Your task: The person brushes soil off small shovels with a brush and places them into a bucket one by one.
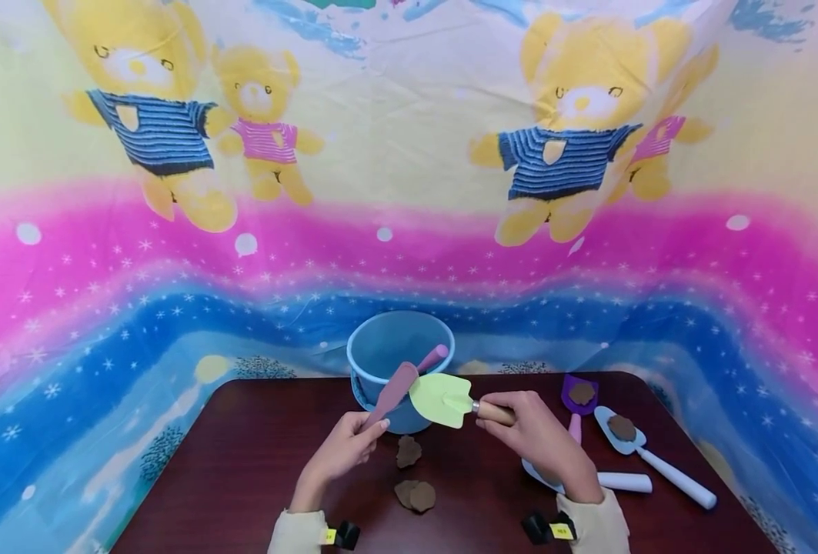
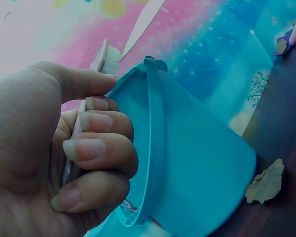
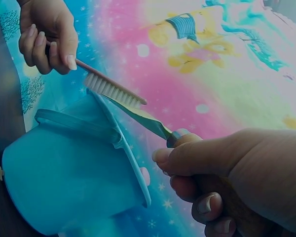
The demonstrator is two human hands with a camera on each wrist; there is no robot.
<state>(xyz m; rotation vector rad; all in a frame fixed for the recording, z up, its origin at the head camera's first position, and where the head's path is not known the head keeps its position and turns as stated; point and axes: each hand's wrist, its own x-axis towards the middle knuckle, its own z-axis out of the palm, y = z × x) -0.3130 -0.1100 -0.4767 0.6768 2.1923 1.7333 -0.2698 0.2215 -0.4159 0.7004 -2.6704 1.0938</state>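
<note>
My left hand (image 1: 342, 446) grips the handle of a pink brush (image 1: 396, 387) with white bristles, its fingers curled round it in the left wrist view. In my right hand (image 1: 536, 431) is the wooden handle of a light green trowel (image 1: 443, 398). The right wrist view shows the brush's bristles (image 3: 108, 91) against the trowel's blade. Both tools are held above the front of a blue bucket (image 1: 365, 388). A pink handle (image 1: 433, 357) sticks up at the bucket's rim.
Brown clumps (image 1: 409, 452) lie on the dark table (image 1: 256, 438) before the bucket. At the right are a purple shovel (image 1: 570, 383) and a pale blue shovel (image 1: 675, 477), each bearing a brown clump. Another shovel with a white handle (image 1: 625, 482) lies partly behind my right hand.
</note>
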